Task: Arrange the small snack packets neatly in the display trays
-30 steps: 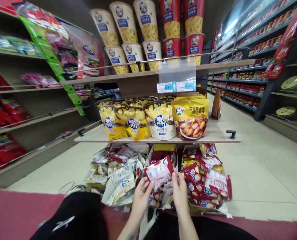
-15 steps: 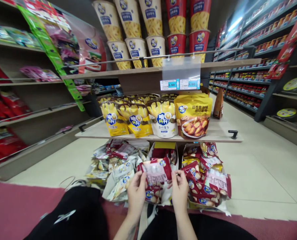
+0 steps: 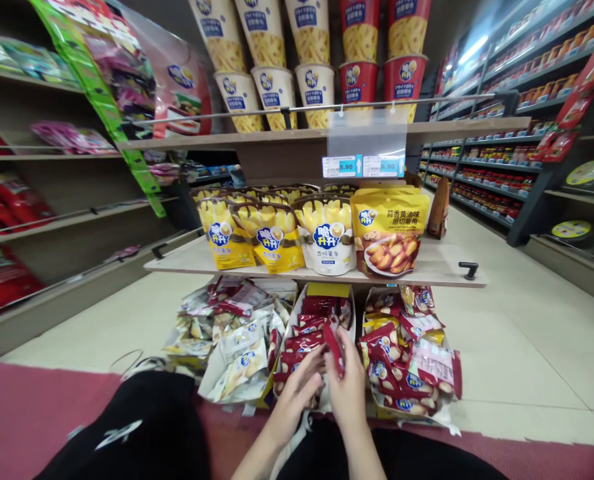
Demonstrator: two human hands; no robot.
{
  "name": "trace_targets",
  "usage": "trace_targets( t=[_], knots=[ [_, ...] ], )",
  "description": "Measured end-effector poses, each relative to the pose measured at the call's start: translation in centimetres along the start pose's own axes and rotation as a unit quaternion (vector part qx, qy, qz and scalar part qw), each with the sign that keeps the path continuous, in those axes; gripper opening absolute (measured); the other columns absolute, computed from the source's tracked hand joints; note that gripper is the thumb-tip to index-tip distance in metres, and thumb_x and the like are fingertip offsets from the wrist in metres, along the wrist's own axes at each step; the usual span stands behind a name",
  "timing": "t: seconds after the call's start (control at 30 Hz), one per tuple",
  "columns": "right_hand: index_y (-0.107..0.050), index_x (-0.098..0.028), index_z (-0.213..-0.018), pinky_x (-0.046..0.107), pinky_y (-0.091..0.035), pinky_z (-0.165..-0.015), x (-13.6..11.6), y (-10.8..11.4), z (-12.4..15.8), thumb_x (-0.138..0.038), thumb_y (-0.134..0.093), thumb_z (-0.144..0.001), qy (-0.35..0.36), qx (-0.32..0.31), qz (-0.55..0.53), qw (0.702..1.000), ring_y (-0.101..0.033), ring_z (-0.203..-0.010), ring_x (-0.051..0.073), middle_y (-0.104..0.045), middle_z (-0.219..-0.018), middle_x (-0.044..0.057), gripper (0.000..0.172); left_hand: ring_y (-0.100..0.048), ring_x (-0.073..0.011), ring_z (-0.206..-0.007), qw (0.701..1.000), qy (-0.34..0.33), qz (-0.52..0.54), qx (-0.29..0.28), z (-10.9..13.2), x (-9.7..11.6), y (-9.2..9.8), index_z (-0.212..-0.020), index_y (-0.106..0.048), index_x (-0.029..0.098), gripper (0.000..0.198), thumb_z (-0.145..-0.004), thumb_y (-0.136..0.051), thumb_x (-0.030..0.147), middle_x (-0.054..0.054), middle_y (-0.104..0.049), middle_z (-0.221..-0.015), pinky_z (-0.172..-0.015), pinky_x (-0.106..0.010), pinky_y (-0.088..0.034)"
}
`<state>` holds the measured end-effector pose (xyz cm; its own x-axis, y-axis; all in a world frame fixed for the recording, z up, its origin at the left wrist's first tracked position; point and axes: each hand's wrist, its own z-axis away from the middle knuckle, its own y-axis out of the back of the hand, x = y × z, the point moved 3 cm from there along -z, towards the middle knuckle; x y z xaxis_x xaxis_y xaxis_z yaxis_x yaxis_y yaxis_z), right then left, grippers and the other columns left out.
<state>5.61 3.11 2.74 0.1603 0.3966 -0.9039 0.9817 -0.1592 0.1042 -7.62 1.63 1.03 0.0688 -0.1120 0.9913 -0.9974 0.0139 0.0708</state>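
I crouch before a low display shelf (image 3: 441, 270). My right hand (image 3: 349, 393) grips a small red snack packet (image 3: 333, 347), held edge-on and upright over the middle carton (image 3: 327, 291) of red packets. My left hand (image 3: 301, 390) is beside it, fingers curled on the red packets (image 3: 299, 343) standing in that carton. Both hands are close together, almost touching.
Yellow and white snack pouches (image 3: 271, 240) stand on the shelf above, with an orange pouch (image 3: 387, 230) at the right. A heap of pale packets (image 3: 227, 333) lies left, red ones (image 3: 417, 360) right. Price tags (image 3: 361, 165) hang overhead. Aisle shelving flanks both sides.
The red packet, held flat and facing me between both hands, has been turned edge-on and lowered toward the middle carton. My left hand has shifted onto the packets in the carton.
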Motion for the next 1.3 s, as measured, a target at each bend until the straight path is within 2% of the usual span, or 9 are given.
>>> trace_targets(
  t=[0.1,0.2,0.27,0.33,0.47,0.63,0.83,1.0,1.3],
  knots=[
    [-0.036,-0.027,-0.148,0.05,-0.03,-0.116,-0.2,-1.0,0.6,-0.011,-0.053,-0.081,0.068,-0.118,0.055,0.989,-0.03,-0.143,0.026,-0.041,-0.151,0.006,0.071,-0.059,-0.0284,-0.118,0.995,0.024,0.012,0.093,-1.1,-0.7,-0.3,-0.13,-0.055,0.016,0.064,-0.076,-0.065,0.049,-0.014,-0.061,-0.13,-0.096,-0.037,-0.049],
    [-0.023,-0.029,-0.152,0.05,-0.03,-0.116,-0.3,-0.3,0.5,-0.009,-0.057,-0.077,0.063,-0.149,0.06,0.985,-0.028,-0.143,0.026,-0.036,-0.153,0.005,0.085,-0.067,-0.0281,-0.098,0.984,0.044,-0.044,0.165,-3.0,-1.1,0.4,-0.116,-0.062,0.012,0.051,-0.081,-0.056,0.049,-0.014,-0.07,-0.109,-0.085,-0.039,-0.053],
    [-0.028,-0.029,-0.151,0.049,-0.031,-0.115,-0.9,1.3,0.1,-0.013,-0.057,-0.08,0.047,-0.092,0.057,0.993,-0.033,-0.141,0.026,-0.037,-0.153,0.007,0.079,-0.068,-0.0277,-0.092,0.976,0.019,-0.122,0.181,-4.4,-0.8,0.9,-0.111,-0.062,0.012,0.044,-0.086,-0.049,0.046,-0.013,-0.071,-0.102,-0.081,-0.038,-0.053],
    [-0.032,-0.026,-0.149,0.05,-0.033,-0.114,-2.0,3.5,-0.4,-0.019,-0.056,-0.085,0.035,0.025,0.047,0.998,-0.039,-0.138,0.027,-0.042,-0.15,0.01,0.068,-0.068,-0.0276,-0.093,0.958,-0.013,-0.226,0.177,-5.7,-0.5,0.8,-0.113,-0.062,0.014,0.039,-0.09,-0.043,0.04,-0.013,-0.072,-0.101,-0.082,-0.038,-0.051],
    [-0.028,-0.022,-0.148,0.05,-0.041,-0.106,-4.6,6.6,-0.2,-0.025,-0.057,-0.089,0.043,0.203,-0.002,0.978,-0.05,-0.128,0.027,-0.05,-0.14,0.016,0.066,-0.069,-0.026,-0.085,0.904,-0.031,-0.407,0.125,-7.8,-0.7,-2.0,-0.12,-0.059,0.013,0.037,-0.095,-0.035,0.026,-0.014,-0.072,-0.096,-0.075,-0.034,-0.049],
    [-0.03,-0.023,-0.145,0.047,-0.044,-0.101,-6.0,7.1,0.5,-0.025,-0.055,-0.091,0.061,0.208,-0.033,0.976,-0.055,-0.121,0.025,-0.055,-0.131,0.015,0.06,-0.059,-0.0264,-0.102,0.864,-0.064,-0.487,0.112,-8.9,-1.3,-5.7,-0.116,-0.064,0.012,0.035,-0.091,-0.039,0.017,-0.017,-0.064,-0.113,-0.083,-0.035,-0.047],
    [-0.04,-0.022,-0.139,0.045,-0.046,-0.096,-4.8,7.7,-0.1,-0.028,-0.057,-0.089,0.063,0.24,-0.045,0.968,-0.058,-0.113,0.026,-0.058,-0.125,0.015,0.053,-0.049,-0.0331,-0.105,0.772,-0.027,-0.62,0.138,-9.7,-0.7,-5.3,-0.09,-0.075,0.013,0.026,-0.082,-0.053,0.026,-0.018,-0.057,-0.111,-0.08,-0.042,-0.045],
    [-0.044,-0.02,-0.135,0.045,-0.048,-0.093,-4.3,8.3,-0.4,-0.029,-0.059,-0.088,0.058,0.265,-0.045,0.962,-0.059,-0.11,0.027,-0.059,-0.122,0.015,0.05,-0.045,-0.0334,-0.115,0.766,-0.063,-0.626,0.134,-10.2,-0.6,-5.2,-0.086,-0.077,0.017,0.029,-0.084,-0.05,0.024,-0.016,-0.056,-0.123,-0.087,-0.043,-0.044],
    [-0.05,-0.019,-0.129,0.043,-0.049,-0.09,-3.8,8.4,-0.4,-0.031,-0.059,-0.088,0.049,0.255,-0.034,0.965,-0.06,-0.109,0.026,-0.061,-0.119,0.015,0.044,-0.043,-0.0396,-0.123,0.76,-0.028,-0.641,0.109,-10.3,-1.8,-5.9,-0.089,-0.078,0.008,0.038,-0.085,-0.046,0.027,-0.023,-0.058,-0.126,-0.09,-0.047,-0.041]
  ],
)
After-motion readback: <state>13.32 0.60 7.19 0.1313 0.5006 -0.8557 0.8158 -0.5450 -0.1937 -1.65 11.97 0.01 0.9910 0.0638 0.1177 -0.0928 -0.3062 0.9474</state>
